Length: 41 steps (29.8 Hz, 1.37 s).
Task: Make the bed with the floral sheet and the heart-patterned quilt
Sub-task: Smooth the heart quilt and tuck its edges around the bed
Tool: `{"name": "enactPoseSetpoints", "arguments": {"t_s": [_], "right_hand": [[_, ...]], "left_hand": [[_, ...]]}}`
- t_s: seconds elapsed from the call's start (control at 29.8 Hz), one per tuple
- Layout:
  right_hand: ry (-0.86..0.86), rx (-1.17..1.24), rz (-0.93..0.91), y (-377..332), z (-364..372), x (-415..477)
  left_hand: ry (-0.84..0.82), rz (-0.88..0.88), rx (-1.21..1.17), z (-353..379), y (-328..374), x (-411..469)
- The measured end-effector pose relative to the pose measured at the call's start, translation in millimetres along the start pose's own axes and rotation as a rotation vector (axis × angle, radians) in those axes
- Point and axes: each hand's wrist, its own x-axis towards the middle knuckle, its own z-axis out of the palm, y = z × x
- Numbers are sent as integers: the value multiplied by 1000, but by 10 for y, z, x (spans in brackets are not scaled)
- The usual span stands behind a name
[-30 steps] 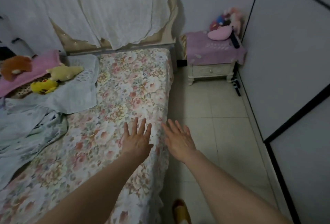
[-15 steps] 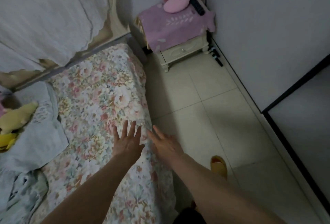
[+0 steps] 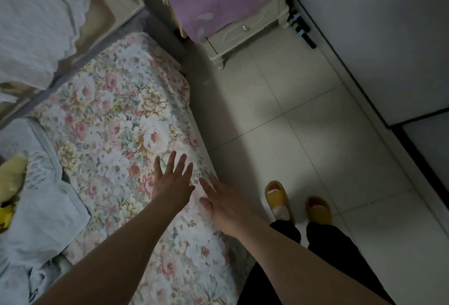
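- Floral sheet: covers the top of the bed from the headboard end down along the right edge and drapes over that edge toward the floor.
- Looks mostly flat where visible, so the sheet step is judged nearly done.
- Left to do, by judgement: finish smoothing along the right edge, then spread the quilt over the sheet.
- Pale blue bundle: sits crumpled on the left side of the bed, on top of the sheet, well apart from both hands. Probably the quilt, but too dim to confirm any heart pattern.
- Left hand: rests palm-down on the sheet near the bed's right edge. Fingers straight and spread, flat on the fabric, gripping nothing.
- Right hand: just beside the left one, at the right edge where the sheet turns down. Fingers straight, close together, pointing toward the headboard end, pinching nothing. Likely touching the sheet, cannot tell for sure.
- Sheet relative to fingers: directly under the left ones, under or against the right ones, with no fold held by either.
- Yellow plush toy: lies at the bed's left side beside the bundle. May need shifting before the quilt goes flat.
- Nightstand: stands past the bed's head corner, purple cloth on top.
- Yellow slippers: on the tiled floor by the bed's right edge.
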Motion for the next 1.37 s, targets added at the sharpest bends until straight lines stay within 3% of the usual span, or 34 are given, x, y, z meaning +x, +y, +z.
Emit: {"name": "enactPoseSetpoints", "arguments": {"t_s": [0.13,0.17,0.37,0.54,0.77,0.91,1.04,1.14,1.21,1.31,1.37], "right_hand": [[5,2,3,103,-113,499],[-58,55,41,359,-26,786],[0,-4,-29,604,-29,1105],[-49,-78,-41,943,338,1543],[-24,-4,-54,1044,915,2019],[-20,170,78,1080,1085,2239],[-74,366,274,1101,1308,2708],[-128,476,422,1084,1364,2968],[-45,439,374,994,1351,2999],[254,207,104,708,1359,2821],[353,219,-58,479,1422,2628]], "left_hand": [[-42,76,78,72,-138,523],[-102,104,67,234,-42,882],[-17,99,57,230,-113,1282],[-22,83,22,587,-115,1801],[-14,78,-158,1140,-163,2095],[28,-34,-436,1376,-221,2117],[207,-28,-503,1534,-272,2287],[157,-147,-537,1397,-292,2447],[32,-281,-567,1270,-302,2592],[-94,-502,-756,1142,-316,2788],[-134,-547,-746,1112,-329,2842]]}}
